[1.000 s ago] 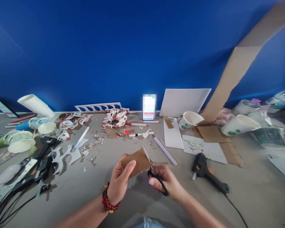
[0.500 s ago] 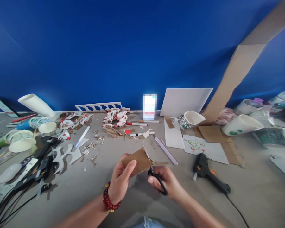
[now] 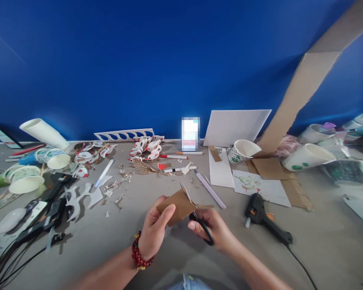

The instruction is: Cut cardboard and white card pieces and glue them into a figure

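A small brown cardboard piece (image 3: pixel 179 206) is pinched between the thumb and fingers of my left hand (image 3: pixel 155 225), which has a red bead bracelet at its wrist. Black-handled scissors (image 3: pixel 203 229) are in my right hand (image 3: pixel 213 227), their blades pointing up and left across the right edge of the cardboard. The blade tips show above the cardboard's top edge. A narrow brown strip (image 3: pixel 205 206) sticks out just right of the blades, above my right hand.
A black glue gun (image 3: pixel 264 219) with a cable lies at the right, below a bird drawing (image 3: pixel 260 187). Paper cups (image 3: pixel 244 151), markers (image 3: pixel 174 156), a lit phone (image 3: pixel 190 135) and cardboard scraps (image 3: pixel 143 166) lie farther back. More glue guns and cables (image 3: pixel 53 215) are at the left.
The scissor blades show more clearly above the cardboard's top edge. Both hands keep nearly the same place, and the view has shifted slightly.
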The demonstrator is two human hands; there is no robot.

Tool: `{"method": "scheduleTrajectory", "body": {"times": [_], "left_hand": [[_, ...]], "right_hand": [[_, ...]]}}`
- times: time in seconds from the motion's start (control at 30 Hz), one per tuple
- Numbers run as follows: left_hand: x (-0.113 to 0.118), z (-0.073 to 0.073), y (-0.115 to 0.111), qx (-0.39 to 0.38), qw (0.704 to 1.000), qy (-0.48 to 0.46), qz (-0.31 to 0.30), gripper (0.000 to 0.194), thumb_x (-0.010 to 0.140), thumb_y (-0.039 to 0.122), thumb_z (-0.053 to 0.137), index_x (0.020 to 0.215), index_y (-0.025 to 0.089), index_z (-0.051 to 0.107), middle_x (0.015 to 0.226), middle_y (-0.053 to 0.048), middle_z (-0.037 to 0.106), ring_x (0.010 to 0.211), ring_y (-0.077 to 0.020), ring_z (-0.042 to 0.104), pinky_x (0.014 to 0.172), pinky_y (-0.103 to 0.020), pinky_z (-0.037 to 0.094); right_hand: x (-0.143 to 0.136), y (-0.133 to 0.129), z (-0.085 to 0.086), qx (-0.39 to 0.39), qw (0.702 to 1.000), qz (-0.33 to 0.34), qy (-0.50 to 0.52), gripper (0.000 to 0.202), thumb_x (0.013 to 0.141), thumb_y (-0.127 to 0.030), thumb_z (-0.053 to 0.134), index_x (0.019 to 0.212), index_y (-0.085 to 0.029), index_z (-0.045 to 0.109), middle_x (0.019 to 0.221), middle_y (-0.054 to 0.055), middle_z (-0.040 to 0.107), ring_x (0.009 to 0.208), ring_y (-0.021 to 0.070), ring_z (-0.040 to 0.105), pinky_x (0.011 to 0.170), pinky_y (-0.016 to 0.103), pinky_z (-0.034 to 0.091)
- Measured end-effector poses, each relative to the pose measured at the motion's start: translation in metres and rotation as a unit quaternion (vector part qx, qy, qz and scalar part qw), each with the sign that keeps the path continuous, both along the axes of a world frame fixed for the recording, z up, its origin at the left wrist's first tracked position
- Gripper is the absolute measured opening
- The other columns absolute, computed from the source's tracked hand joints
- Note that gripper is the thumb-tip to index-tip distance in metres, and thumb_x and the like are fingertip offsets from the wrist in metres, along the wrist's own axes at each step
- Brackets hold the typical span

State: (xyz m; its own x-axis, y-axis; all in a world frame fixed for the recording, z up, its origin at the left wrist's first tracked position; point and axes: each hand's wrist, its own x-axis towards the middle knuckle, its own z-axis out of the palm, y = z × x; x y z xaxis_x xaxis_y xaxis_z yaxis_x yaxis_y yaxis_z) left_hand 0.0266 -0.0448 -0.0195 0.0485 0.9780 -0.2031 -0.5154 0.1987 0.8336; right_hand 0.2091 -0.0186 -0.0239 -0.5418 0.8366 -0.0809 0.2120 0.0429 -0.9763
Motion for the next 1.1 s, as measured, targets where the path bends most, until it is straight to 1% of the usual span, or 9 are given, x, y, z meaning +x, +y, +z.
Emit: {"method": "scheduleTrajectory", "body": {"times": [0.13, 0.2, 0.3, 0.47, 0.57, 0.67, 0.8, 0.93, 1.1], "left_hand": [[0.001, -0.001, 0.0, -0.004, 1.0, -0.008, 0.002, 0.015, 0.087, 0.031, 0.065, 0.086, 0.017, 0.059, 0.081, -0.001, 0.067, 0.072, -0.0134, 0.061, 0.069, -0.024, 0.049], [0.001, -0.001, 0.0, -0.002, 1.0, -0.01, 0.002, 0.015, 0.087, 0.032, 0.065, 0.087, 0.018, 0.06, 0.079, -0.001, 0.067, 0.072, -0.0136, 0.061, 0.068, -0.024, 0.049], [0.001, -0.001, -0.001, -0.007, 1.0, -0.008, -0.013, 0.013, 0.088, 0.031, 0.065, 0.088, 0.018, 0.06, 0.075, 0.001, 0.064, 0.07, -0.0127, 0.06, 0.066, -0.022, 0.047], [0.002, -0.003, -0.004, -0.026, 0.999, 0.008, -0.024, 0.015, 0.086, 0.032, 0.067, 0.086, 0.018, 0.061, 0.072, 0.001, 0.063, 0.068, -0.0117, 0.058, 0.066, -0.021, 0.045], [0.003, -0.004, -0.003, -0.024, 0.999, 0.008, -0.019, 0.016, 0.085, 0.032, 0.068, 0.087, 0.017, 0.061, 0.076, 0.0, 0.066, 0.07, -0.0124, 0.059, 0.067, -0.022, 0.047], [0.005, -0.005, -0.001, -0.026, 1.0, -0.008, -0.008, 0.016, 0.084, 0.031, 0.068, 0.087, 0.017, 0.061, 0.079, -0.001, 0.067, 0.073, -0.0133, 0.06, 0.069, -0.023, 0.048], [0.007, -0.007, 0.001, -0.034, 0.999, -0.03, 0.004, 0.014, 0.085, 0.029, 0.068, 0.087, 0.018, 0.059, 0.076, 0.002, 0.066, 0.071, -0.0118, 0.06, 0.067, -0.022, 0.048], [0.007, -0.01, 0.002, -0.038, 0.999, -0.039, 0.001, 0.015, 0.085, 0.029, 0.068, 0.084, 0.019, 0.057, 0.077, 0.002, 0.066, 0.071, -0.012, 0.06, 0.068, -0.022, 0.048], [0.007, -0.011, 0.004, -0.031, 0.999, -0.027, -0.01, 0.017, 0.084, 0.03, 0.069, 0.081, 0.018, 0.057, 0.071, 0.003, 0.062, 0.066, -0.0099, 0.056, 0.063, -0.02, 0.045]], "right_hand": [[-0.003, -0.003, -0.002, -0.015, 1.0, -0.017, 0.004, 0.063, 0.078, -0.077, 0.049, 0.057, -0.019, 0.039, 0.051, -0.006, 0.033, 0.048, 0.0072, 0.028, 0.045, 0.023, 0.019], [-0.004, -0.004, -0.003, -0.024, 0.999, -0.017, 0.013, 0.062, 0.078, -0.077, 0.05, 0.058, -0.019, 0.04, 0.051, -0.006, 0.035, 0.047, 0.0071, 0.03, 0.045, 0.023, 0.02], [-0.003, -0.003, -0.005, -0.042, 0.999, -0.008, 0.028, 0.061, 0.077, -0.076, 0.052, 0.058, -0.019, 0.042, 0.049, -0.005, 0.038, 0.044, 0.007, 0.032, 0.043, 0.022, 0.021], [-0.002, -0.001, -0.005, -0.073, 0.996, 0.003, 0.058, 0.057, 0.076, -0.074, 0.056, 0.066, -0.018, 0.049, 0.05, -0.005, 0.043, 0.042, 0.0079, 0.037, 0.041, 0.021, 0.023], [-0.004, -0.002, -0.003, -0.066, 0.996, -0.008, 0.058, 0.056, 0.077, -0.072, 0.057, 0.065, -0.018, 0.048, 0.049, -0.005, 0.042, 0.042, 0.0075, 0.035, 0.041, 0.022, 0.022], [-0.008, -0.004, -0.004, -0.06, 0.996, -0.03, 0.053, 0.058, 0.077, -0.074, 0.055, 0.062, -0.019, 0.046, 0.049, -0.005, 0.042, 0.042, 0.0073, 0.034, 0.041, 0.022, 0.023], [-0.012, -0.008, -0.01, -0.058, 0.995, -0.068, 0.037, 0.059, 0.078, -0.074, 0.053, 0.059, -0.02, 0.043, 0.047, -0.005, 0.04, 0.042, 0.0078, 0.033, 0.041, 0.023, 0.022], [-0.013, -0.01, -0.015, -0.052, 0.995, -0.085, 0.027, 0.057, 0.08, -0.071, 0.053, 0.058, -0.02, 0.042, 0.048, -0.004, 0.04, 0.044, 0.0081, 0.034, 0.042, 0.023, 0.022], [-0.014, -0.009, -0.013, -0.091, 0.992, -0.081, 0.039, 0.059, 0.077, -0.075, 0.054, 0.059, -0.02, 0.044, 0.047, -0.004, 0.042, 0.042, 0.0082, 0.035, 0.042, 0.023, 0.023]]}}
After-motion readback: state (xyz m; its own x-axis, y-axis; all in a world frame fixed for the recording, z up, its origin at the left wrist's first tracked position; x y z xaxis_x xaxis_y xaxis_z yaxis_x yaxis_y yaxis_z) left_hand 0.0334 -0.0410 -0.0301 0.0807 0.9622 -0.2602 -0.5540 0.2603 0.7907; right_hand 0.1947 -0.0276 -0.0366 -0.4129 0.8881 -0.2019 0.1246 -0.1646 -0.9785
